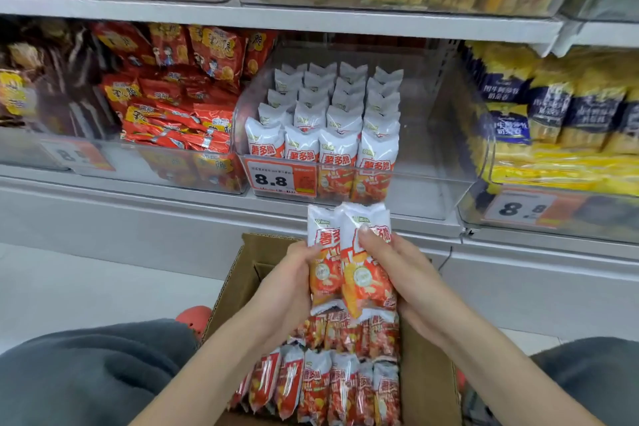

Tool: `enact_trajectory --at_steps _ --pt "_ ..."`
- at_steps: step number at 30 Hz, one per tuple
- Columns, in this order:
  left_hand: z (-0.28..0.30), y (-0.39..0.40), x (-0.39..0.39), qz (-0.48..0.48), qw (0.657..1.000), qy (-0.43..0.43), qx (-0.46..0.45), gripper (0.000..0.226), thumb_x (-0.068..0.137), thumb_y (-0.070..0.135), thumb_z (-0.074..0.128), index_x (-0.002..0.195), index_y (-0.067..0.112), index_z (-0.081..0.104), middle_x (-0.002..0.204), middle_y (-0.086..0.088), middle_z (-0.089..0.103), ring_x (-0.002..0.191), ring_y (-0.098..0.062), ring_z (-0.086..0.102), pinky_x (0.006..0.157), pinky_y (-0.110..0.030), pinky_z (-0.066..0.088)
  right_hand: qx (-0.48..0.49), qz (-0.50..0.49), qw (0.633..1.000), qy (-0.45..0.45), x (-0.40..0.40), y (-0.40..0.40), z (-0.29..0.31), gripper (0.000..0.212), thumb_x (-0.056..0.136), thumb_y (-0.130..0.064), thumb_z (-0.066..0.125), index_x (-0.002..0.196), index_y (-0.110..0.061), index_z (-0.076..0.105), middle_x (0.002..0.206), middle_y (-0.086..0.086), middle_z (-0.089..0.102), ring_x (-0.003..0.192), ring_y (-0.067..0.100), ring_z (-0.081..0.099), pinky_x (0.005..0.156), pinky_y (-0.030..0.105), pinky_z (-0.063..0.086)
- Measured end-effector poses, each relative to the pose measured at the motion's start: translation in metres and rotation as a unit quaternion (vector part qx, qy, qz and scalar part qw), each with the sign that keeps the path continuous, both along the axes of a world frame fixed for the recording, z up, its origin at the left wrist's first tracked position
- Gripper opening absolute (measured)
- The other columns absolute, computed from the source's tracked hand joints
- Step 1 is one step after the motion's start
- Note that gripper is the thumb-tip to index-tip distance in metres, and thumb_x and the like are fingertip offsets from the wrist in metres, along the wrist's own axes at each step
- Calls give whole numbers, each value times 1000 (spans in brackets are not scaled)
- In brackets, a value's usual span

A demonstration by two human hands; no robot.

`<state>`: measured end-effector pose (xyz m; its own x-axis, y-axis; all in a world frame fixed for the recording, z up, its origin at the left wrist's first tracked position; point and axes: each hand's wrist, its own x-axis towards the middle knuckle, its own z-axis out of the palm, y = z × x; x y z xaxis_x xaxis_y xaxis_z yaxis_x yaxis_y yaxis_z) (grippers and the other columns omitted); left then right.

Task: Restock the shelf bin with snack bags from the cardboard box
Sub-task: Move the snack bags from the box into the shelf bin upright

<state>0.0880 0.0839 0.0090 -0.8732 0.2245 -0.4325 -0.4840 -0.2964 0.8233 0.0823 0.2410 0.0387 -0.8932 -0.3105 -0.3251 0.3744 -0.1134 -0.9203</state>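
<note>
Head view. The left hand (pixel 296 282) and right hand (pixel 397 273) together grip two white-and-orange snack bags (pixel 349 259) — fingers curled round the outer edges, the right thumb pressed on the front. The bags are held upright above the open cardboard box (pixel 425 373), which holds further rows of the same bags. Beyond them, the clear shelf bin (pixel 432 162) — price tag (pixel 280 179) reading 8.8 — is filled on its left side.

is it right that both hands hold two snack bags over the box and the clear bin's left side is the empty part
Not quite. The head view shows the bin empty on its right side; bags fill the left. The rest holds: the left hand and right hand hold two snack bags over the box.
</note>
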Motion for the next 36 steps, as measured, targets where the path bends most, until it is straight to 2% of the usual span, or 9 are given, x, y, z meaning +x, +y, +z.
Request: enact_trajectory --at_steps 4,9,15,21,23,26,28,33,36 --pt "-3 5 -1 8 998 38 -46 30 99 23 44 129 21 36 122 -4 63 103 -15 66 90 -37 54 -68 -33 997 -20 -1 1 -2 48 77 -44 70 112 -10 68 107 11 73 99 25 70 84 33 57" --pt "-10 10 -6 -14 987 114 -116 32 95 32 51 121 38 33 125 10 58 112 -8 61 97 -39 51 -97 -1 995 8 -7 2 -3 82 41 -59 88 110 -21 67 108 6 73 97 18 71 74 25 57" --pt "-6 14 -12 -4 985 132 -108 53 68 70 63 111 50 40 127 4 59 108 -11 64 96 -40 50 -117 10 993 25 -12 8 -1 87 35 -61 89 112 -28 64 109 2 73 98 17 71 73 24 57" --pt "22 20 -6 -79 966 177 -174 79 77 30 69 133 39 14 115 29 46 90 25 55 73 -5 47 -80 16 996 45 -10 6 3 96 41 -67 84 125 -29 56 114 -2 71 103 17 69 71 24 56" --pt "24 21 -9 -76 963 186 -182 85 77 30 73 135 40 13 118 27 48 92 24 55 75 -4 46 -54 18 997 58 -9 6 3 99 40 -72 80 127 -34 52 113 -7 71 101 12 69 71 22 56" --pt "27 22 -15 -82 966 167 -178 102 65 43 83 143 37 18 121 19 57 100 10 61 83 -12 51 -15 36 996 74 -12 7 1 91 57 -79 61 137 -39 43 121 -12 67 111 10 64 94 35 53" --pt "28 24 -19 -81 971 157 -163 103 62 43 85 142 37 22 120 15 60 100 5 64 82 -16 52 -8 36 997 71 -14 8 1 80 68 -70 47 141 -39 39 122 -13 65 113 8 62 103 38 47" --pt "44 40 -29 -78 971 156 -164 96 64 34 84 139 32 24 122 10 58 104 -2 63 83 -19 54 -29 16 996 84 -18 18 13 65 76 -57 40 136 -33 45 111 -17 70 104 1 66 86 23 54" --pt "66 48 -45 -103 955 192 -201 97 58 40 81 137 32 25 120 10 58 105 -3 62 87 -23 53 -24 9 991 134 -26 37 38 53 79 -51 42 130 -38 47 114 -15 69 108 5 65 92 29 54"
